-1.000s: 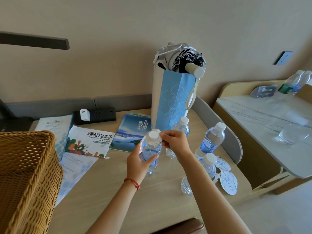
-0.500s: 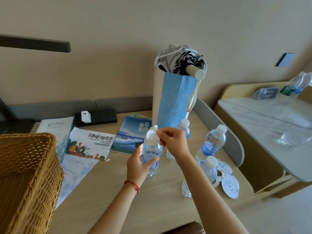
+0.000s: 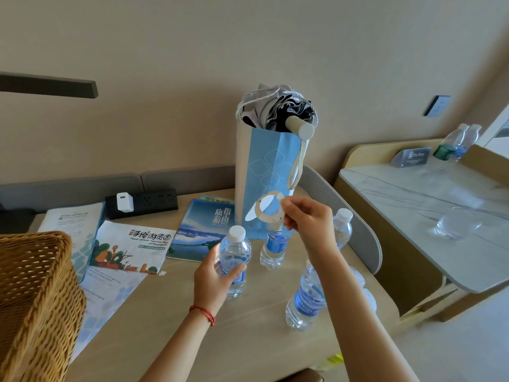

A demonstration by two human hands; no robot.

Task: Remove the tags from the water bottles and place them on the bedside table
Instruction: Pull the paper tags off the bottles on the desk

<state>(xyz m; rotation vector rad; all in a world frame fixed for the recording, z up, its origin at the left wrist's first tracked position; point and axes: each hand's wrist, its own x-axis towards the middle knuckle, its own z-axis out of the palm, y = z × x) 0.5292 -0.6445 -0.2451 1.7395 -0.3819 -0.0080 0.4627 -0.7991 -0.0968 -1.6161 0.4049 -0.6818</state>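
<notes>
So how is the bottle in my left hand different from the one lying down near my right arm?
The held bottle stands upright on the desk, gripped by the left hand; the lying bottle rests on its side, untouched. The held bottle's white cap shows; the lying bottle's cap is hidden behind the right arm. The right hand pinches a tag above them. Both are clear, with blue labels.

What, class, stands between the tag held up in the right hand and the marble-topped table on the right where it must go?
Nothing visible blocks it. The right hand pinches the tag in the air, clear of the bottle that the left hand grips. Between it and the bedside table only the desk's raised grey end panel stands, lower than the tag.
</notes>
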